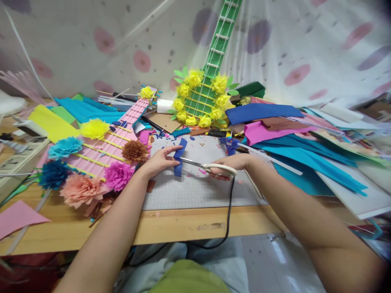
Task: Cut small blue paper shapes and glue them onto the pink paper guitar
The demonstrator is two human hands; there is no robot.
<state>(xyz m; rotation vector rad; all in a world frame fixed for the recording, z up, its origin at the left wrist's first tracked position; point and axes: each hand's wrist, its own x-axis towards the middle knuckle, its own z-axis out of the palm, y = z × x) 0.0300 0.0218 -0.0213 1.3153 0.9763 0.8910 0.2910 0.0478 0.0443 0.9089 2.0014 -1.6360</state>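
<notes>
My left hand point(163, 160) pinches a narrow strip of dark blue paper point(178, 170) above the grey cutting mat point(171, 199). In my right hand point(224, 169) is a pair of scissors point(210, 166) with pale handles, its blades pointing left. The blade tips meet the blue strip close to my left fingertips; whether they have cut into it I cannot tell. To the left lies a pink paper guitar point(97, 152) with yellow strings and paper flowers. A green paper guitar point(200, 97) ringed with yellow flowers leans upright behind the mat.
Sheets of blue paper point(262, 112) and magenta paper point(271, 132) pile up on the right. A white stick point(270, 158) juts over the mat's right side. A black cable point(229, 211) hangs over the table's front edge point(189, 236). Small scraps litter the mat.
</notes>
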